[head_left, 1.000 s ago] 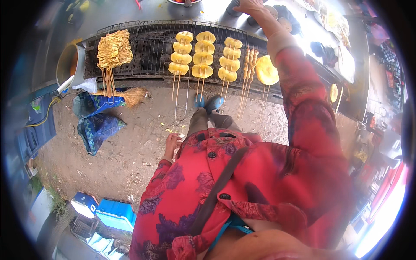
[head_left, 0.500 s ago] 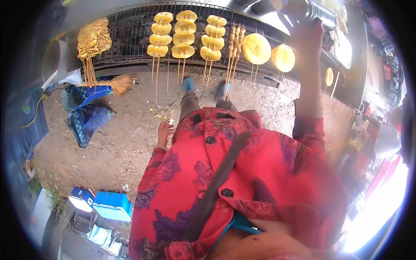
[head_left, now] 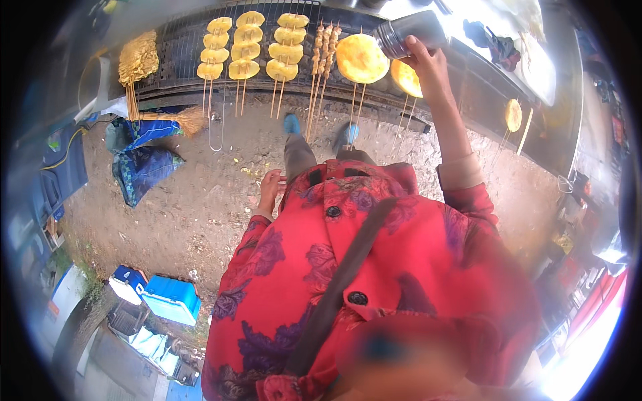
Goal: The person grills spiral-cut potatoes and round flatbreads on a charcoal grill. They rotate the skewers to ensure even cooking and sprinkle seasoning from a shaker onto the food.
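Clasping one canister (head_left: 411,30), right hand (head_left: 430,72), beside two round cakes (head_left: 362,60), perhaps three thin skewers (head_left: 325,48), left grip (head_left: 269,190) unclear

The wide fisheye head view is worn on the near side of the grill (head_left: 179,57), looking steeply down and facing toward it; the red jacket (head_left: 294,267) looms closest, nearer than the grill, while the ground (head_left: 217,177) before the grill lies farther below, straight edges bending toward the rim
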`<state>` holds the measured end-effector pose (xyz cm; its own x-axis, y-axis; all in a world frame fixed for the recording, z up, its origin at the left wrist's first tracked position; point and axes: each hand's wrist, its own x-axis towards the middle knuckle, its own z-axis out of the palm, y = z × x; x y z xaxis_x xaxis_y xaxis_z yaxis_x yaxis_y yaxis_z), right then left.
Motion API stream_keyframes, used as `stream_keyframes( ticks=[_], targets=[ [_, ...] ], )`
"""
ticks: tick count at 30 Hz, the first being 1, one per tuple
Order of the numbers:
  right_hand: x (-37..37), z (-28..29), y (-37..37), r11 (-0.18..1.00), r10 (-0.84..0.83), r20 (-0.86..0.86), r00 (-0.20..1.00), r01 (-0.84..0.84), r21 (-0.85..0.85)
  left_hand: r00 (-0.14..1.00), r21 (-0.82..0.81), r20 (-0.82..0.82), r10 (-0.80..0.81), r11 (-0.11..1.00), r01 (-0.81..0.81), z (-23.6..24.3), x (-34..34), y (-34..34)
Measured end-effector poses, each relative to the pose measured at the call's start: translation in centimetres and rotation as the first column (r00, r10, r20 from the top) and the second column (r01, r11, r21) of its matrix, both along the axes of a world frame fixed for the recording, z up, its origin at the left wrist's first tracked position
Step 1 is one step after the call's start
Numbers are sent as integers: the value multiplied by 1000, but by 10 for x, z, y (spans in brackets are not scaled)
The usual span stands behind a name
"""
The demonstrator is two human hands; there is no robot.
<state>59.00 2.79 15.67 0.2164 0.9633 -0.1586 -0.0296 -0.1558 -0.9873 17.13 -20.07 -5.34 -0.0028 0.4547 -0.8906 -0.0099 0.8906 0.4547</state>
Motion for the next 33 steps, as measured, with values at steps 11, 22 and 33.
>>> stream_keyframes(
  ticks=[11, 22, 33],
  targets=[
    [17, 5, 24, 999, 24, 126, 992, -22, -24, 1000, 78, -19, 6, 997, -4, 4, 44, -17],
    [9, -15, -1, 998, 40, 88, 995, -44, 46, 944, 393, 62, -325, 877, 276, 44, 127, 30],
    [18, -14, -4, 988, -125, -84, 989, 132, 81, 911, 413, 324, -256, 904, 108, 91, 195, 96]
  ],
)
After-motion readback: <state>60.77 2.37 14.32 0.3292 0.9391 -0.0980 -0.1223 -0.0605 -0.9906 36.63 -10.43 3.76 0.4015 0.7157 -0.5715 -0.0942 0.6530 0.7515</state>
